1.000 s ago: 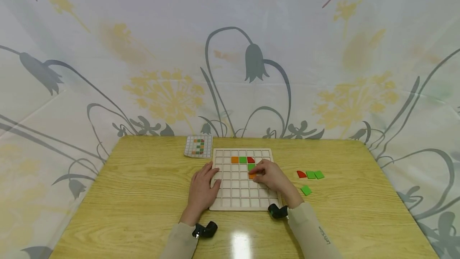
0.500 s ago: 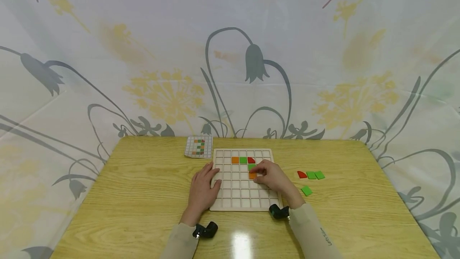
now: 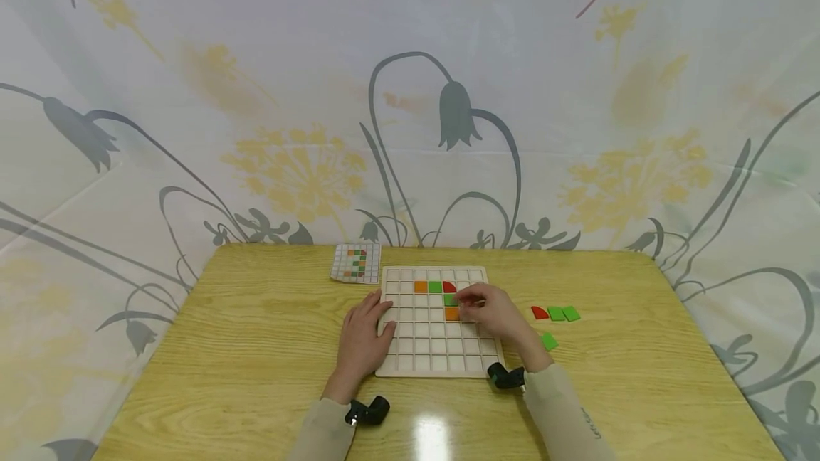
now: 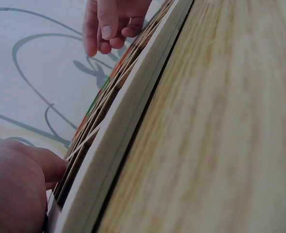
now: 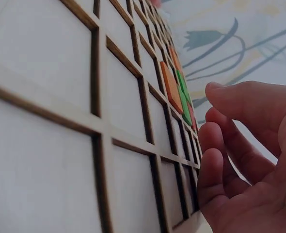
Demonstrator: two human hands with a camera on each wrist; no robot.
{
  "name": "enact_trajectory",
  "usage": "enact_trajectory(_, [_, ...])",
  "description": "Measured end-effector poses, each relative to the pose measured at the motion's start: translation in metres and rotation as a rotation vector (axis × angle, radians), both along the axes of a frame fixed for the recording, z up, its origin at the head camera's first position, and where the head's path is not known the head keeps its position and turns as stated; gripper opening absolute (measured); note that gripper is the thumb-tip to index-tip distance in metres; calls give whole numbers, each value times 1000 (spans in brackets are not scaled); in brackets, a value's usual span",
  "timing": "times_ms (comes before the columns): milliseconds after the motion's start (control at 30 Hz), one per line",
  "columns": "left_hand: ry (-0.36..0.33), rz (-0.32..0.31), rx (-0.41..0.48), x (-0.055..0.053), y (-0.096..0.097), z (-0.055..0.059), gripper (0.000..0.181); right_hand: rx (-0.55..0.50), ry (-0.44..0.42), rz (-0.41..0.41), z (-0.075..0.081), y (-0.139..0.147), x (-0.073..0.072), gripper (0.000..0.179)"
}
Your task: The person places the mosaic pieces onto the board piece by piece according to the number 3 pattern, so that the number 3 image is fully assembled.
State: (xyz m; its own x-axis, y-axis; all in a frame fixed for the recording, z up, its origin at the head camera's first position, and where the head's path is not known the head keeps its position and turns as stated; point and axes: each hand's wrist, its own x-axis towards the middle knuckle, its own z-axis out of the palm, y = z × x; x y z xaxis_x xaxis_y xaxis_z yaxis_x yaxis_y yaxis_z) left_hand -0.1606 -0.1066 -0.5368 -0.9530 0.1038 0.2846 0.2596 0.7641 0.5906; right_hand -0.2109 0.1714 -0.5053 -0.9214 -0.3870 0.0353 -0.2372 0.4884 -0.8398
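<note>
1. My left hand [image 3: 363, 336] rests on the left edge of the pale wooden board with square cells [image 3: 425, 346], fingers spread and thumb apart, much as a second ago.
2. My right hand [image 3: 496, 311] has just let go: it has shifted slightly right, fingers loosely bent, nothing between thumb and fingertips.
3. The flat orange square tile [image 3: 452, 314], touched by those fingertips half a second ago, lies in its cell. I judge it seated, so this placing looks done.
4. Right of the board, four pieces remain on the wood-grained table [image 3: 256, 333]: a flat green square tile [image 3: 548, 341] nearer me, then a red quarter-round tile [image 3: 539, 313] beside two more green squares [image 3: 556, 314]. The work looks only partly done.
5. Beyond the orange tile, another green square [image 3: 449, 300], then a red quarter-round [image 3: 449, 287] stay put.
6. Farthest, a white card printed with a coloured grid [image 3: 356, 263] lies beyond my left hand.
</note>
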Motion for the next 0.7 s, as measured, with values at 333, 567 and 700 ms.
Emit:
enact_trajectory(333, [16,-2,10,2,1,0,35,3,15,-58,8,14,3,22])
enact_trajectory(567, [21,4,9,1,1,-2,35,3,26,-79,13,25,7,23])
enact_trajectory(700, [3,4,8,1,0,-2,35,12,9,-110,11,30,9,22])
